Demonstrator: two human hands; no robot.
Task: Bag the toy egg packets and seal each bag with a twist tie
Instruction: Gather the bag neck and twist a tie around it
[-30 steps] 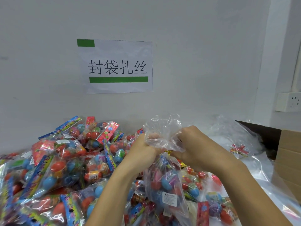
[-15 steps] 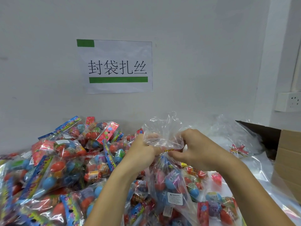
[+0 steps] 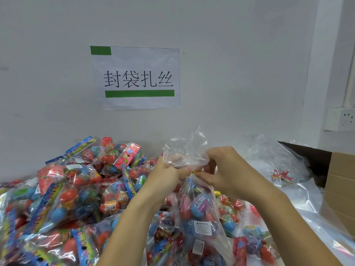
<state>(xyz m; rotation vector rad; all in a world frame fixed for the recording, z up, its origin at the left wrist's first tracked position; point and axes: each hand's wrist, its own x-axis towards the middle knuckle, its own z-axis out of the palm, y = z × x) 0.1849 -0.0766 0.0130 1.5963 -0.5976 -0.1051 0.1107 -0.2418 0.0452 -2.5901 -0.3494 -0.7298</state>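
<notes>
Here, clear bag full of toy egg packets.

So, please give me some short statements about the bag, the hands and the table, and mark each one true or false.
1. Both hands, left hand and right hand, hold the neck of the clear bag. True.
2. A gold twist tie shows at the neck. True.
3. The bag is empty. False: coloured toy eggs fill it.
4. The cardboard box is on the left. False: it stands at the right edge.
5. Egg packets are piled at the left. True.
</notes>
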